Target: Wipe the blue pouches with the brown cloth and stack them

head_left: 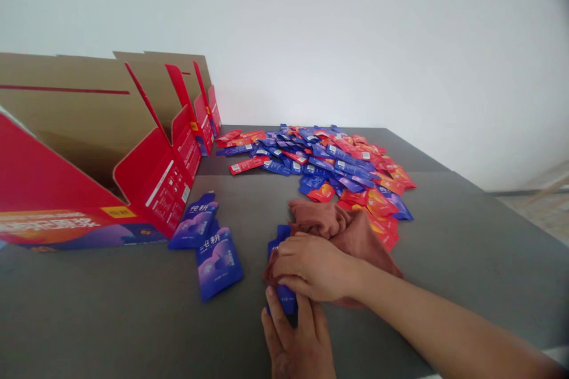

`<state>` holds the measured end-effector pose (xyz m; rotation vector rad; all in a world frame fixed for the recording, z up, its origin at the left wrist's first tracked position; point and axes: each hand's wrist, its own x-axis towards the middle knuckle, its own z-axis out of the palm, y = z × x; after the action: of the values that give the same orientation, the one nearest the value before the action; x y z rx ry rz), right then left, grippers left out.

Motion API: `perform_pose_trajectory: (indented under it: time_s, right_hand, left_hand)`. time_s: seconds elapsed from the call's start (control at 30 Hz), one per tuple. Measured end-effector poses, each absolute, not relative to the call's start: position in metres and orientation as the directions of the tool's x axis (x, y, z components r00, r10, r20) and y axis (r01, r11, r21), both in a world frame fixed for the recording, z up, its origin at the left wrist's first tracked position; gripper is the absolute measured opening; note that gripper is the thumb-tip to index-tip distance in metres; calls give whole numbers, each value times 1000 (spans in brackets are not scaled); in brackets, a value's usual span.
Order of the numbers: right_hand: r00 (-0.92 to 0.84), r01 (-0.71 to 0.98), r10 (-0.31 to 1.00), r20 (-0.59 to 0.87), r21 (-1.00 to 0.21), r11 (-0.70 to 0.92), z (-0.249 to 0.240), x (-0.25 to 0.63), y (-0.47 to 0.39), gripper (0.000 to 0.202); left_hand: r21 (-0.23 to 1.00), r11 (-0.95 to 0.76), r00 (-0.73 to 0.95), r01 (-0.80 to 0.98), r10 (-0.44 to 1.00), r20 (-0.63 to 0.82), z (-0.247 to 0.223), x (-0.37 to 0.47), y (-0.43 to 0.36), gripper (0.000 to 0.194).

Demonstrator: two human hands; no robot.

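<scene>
A blue pouch lies flat on the grey table near the front. The fingertips of my left hand rest on its lower end, with the fingers spread. My right hand is closed on a reddish-brown cloth, part of which is bunched over the pouch. The rest of the cloth spreads to the right, beneath my right forearm. To the left, two more blue pouches, one nearer and one farther, lie partly overlapping.
Open red cardboard boxes stand in a row along the left side of the grey table. A large heap of blue and red pouches covers the table's far middle, reaching toward the cloth. A white wall rises behind.
</scene>
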<state>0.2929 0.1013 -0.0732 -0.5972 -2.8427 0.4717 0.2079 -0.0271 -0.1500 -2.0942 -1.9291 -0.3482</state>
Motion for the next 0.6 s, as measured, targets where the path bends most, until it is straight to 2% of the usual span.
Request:
perform_pose_trajectory:
  time_s: [0.23, 0.33, 0.47, 0.6]
  right_hand:
    - [-771, 572, 626, 119, -304, 762, -82, 294, 116, 16]
    - [-732, 595, 657, 180, -302, 745, -85, 296, 119, 16]
    - [-775, 457, 562, 289, -358, 814, -81, 298, 113, 17]
    - [-889, 328, 413, 199, -352, 876, -76, 294, 102, 15]
  left_hand:
    - [-62, -82, 99, 995, 929, 357, -148, 206, -27, 37]
    - [-76, -79, 101, 994, 930, 353, -147, 206, -26, 35]
    - [-66, -76, 95, 995, 928, 361, -148, 206, -26, 34]
    - [-36, -74, 81, 997, 933, 350, -151, 208, -27, 34]
